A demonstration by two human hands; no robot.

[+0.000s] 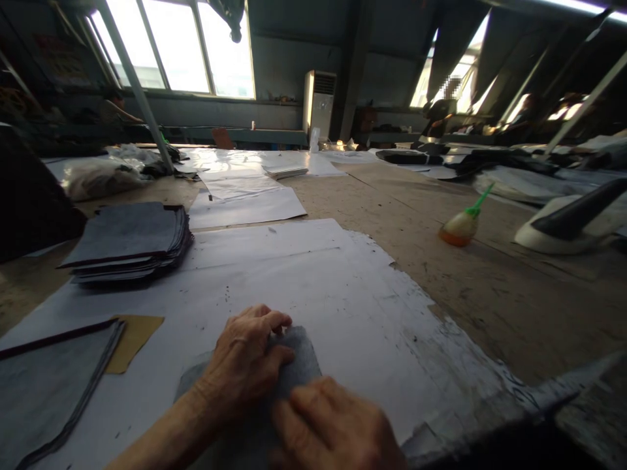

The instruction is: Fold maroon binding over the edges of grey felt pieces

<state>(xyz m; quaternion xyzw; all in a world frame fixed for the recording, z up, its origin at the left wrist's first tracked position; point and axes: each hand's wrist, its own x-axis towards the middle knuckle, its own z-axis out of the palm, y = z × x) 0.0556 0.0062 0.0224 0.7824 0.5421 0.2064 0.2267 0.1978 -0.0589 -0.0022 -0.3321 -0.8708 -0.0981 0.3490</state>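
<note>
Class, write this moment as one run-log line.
left hand: on grey piece | right hand: over its right edge | beneath: white paper

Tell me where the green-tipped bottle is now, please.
In the head view, the green-tipped bottle is on the brown table, at the right, between the white paper and the black-and-white object.

At the near edge of your table (406, 222) you have two hands, one left hand (249, 359) and one right hand (337, 424), on grey material (301, 352) whose layers can't be counted. Left of them you have two grey piles, one nearer that edge (49, 391) and one farther off (132, 228), plus one tan piece (132, 339). Rightward sits one green-nozzled bottle (459, 228); beyond the far edge, one tall white cabinet (321, 104).
</note>
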